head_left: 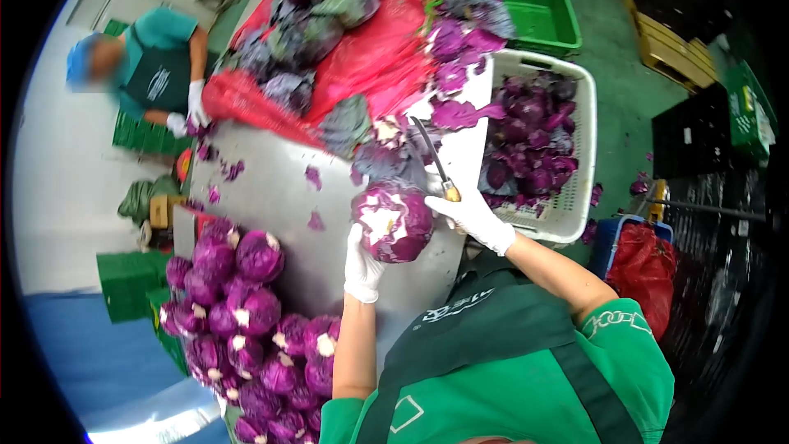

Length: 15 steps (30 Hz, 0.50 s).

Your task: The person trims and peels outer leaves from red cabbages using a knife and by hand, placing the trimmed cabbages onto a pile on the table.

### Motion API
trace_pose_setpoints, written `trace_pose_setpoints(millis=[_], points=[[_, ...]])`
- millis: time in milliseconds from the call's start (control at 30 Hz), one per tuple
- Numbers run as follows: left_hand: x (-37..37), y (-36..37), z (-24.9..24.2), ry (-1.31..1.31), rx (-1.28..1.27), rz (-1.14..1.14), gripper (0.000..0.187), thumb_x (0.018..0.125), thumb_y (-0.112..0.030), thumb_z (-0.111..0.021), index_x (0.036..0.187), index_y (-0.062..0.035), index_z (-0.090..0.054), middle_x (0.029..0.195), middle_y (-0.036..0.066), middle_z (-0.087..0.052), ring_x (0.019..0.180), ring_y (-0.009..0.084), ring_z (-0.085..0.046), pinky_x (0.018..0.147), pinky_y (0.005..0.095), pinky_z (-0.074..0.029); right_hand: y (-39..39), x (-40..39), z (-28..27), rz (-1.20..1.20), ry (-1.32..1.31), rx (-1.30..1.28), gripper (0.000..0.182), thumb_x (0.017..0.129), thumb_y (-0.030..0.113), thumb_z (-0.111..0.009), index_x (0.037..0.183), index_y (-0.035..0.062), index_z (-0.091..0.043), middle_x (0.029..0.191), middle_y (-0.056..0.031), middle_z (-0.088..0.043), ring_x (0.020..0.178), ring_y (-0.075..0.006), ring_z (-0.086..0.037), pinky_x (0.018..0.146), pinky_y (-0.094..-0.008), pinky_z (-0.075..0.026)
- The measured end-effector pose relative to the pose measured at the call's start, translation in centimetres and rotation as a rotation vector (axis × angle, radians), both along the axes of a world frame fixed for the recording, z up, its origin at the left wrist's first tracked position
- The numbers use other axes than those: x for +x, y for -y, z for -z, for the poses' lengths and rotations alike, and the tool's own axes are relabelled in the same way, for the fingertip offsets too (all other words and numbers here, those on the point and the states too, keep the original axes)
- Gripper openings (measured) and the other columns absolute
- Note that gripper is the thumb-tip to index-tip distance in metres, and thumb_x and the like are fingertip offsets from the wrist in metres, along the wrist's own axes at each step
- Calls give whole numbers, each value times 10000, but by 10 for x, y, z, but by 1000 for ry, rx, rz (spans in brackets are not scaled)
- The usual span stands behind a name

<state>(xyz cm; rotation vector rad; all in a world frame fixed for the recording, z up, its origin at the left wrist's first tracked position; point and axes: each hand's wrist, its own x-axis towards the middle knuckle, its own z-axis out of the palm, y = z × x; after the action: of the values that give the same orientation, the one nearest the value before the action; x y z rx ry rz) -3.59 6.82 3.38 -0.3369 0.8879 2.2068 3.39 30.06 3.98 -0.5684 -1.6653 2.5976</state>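
A purple cabbage (415, 234) with a pale cut patch facing up is held over the edge of the metal table (288, 173). My left hand (362, 267), in a white glove, grips it from the left and below. In my gloved right hand (475, 215) is a knife (433, 152), its dark curved blade pointing up and away and its short handle in my fist. The fingers of that hand reach to the cabbage's right side. Loose outer leaves (386, 163) lie just beyond the cabbage.
Untrimmed cabbages (304, 37) rest on a red net bag (362, 57) at the far end. Trimmed cabbages (255, 308) are piled on the left. A white crate (585, 148) of purple leaves stands right, a green crate (567, 12) behind it. A co-worker (160, 74) stands far left.
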Motion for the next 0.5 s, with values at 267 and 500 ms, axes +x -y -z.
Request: trace_pose_setpoints(millis=[267,500], points=[[-32,-137,-43,-47,149,240,667,930,-432,-629,1481,-136,-399,1490,115,-462,1362,325,-453,1109,586,-393,-84,11,-41,368,-209,139,486,933,204,-713,1374,92,-543,972,23,-560,816,-50,-540,713,-211,-465],[36,-236,-8,38,226,576,529,997,-381,-539,1434,-99,-448,1421,116,-538,1273,292,-550,1095,531,-427,-137,123,19,455,22,-525,459,966,465,-612,1250,104,-620,1000,-12,-691,773,-131,-638,647,-308,-533]])
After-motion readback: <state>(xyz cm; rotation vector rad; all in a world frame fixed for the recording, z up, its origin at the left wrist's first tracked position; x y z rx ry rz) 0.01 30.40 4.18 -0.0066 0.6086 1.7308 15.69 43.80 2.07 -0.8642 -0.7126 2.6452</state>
